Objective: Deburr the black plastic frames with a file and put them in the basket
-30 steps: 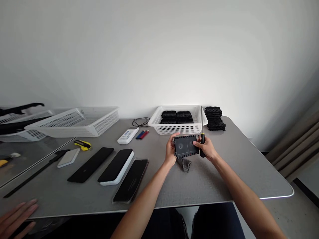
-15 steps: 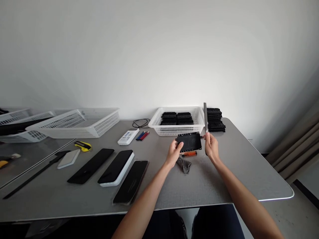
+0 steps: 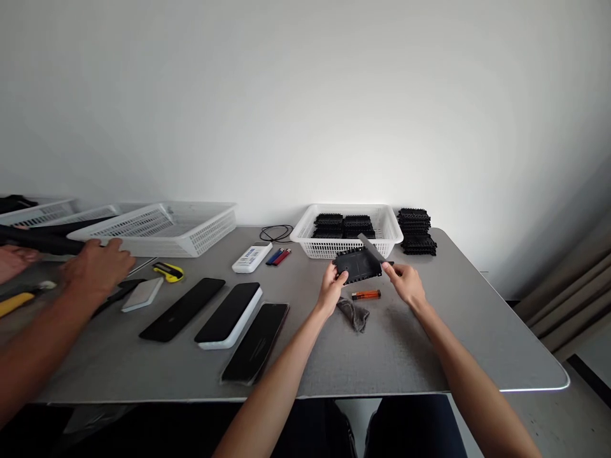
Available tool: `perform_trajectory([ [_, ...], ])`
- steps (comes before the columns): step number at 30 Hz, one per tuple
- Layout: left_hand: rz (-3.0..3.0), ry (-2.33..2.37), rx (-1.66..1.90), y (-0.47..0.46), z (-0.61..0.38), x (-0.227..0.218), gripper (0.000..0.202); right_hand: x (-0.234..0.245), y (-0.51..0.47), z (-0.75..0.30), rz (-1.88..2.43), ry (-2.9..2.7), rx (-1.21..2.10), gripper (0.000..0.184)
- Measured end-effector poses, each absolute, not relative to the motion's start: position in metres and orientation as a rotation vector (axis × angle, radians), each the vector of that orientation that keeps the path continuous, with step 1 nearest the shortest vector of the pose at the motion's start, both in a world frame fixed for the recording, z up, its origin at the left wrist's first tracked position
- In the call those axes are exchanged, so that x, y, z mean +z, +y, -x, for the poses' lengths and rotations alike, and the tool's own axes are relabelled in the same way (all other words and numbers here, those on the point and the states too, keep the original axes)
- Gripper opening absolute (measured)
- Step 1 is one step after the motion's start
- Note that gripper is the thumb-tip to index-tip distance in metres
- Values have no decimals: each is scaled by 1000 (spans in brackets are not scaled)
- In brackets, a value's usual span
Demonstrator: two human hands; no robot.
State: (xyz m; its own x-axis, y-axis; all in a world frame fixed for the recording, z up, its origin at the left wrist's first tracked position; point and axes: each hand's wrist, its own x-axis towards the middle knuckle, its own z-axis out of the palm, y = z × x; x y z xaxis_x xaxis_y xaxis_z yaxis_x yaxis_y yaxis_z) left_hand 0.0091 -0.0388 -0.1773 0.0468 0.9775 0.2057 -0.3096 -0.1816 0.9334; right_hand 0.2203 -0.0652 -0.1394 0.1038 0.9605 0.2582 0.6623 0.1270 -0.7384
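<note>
My left hand [image 3: 330,287] clamps a black plate [image 3: 354,267], thumb uppermost; my right hand [image 3: 407,284] is wrapped around a slanted flat file [image 3: 371,247].

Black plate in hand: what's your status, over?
Left grip: holding black plate. Right grip: flat bar, angled over plate. Orange lighter, grey cloth close by, apparently not blocking.

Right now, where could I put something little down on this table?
The biggest bare patch of table lies between the right hand and the rounded right corner. There's a smaller one between the grey cloth and the front edge. Left is crowded with dark slabs and a yellow cutter.
</note>
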Motion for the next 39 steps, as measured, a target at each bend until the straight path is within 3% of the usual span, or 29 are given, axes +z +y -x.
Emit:
perform_trajectory([
  [12, -1112, 741, 1450, -48, -12, -161, 53, -134, -74, -214, 1779, -1988, 195, 68],
  [39, -1141, 767, 1469, -44, -7, -161, 58, -133, -72, -222, 1809, -1984, 74, 68],
])
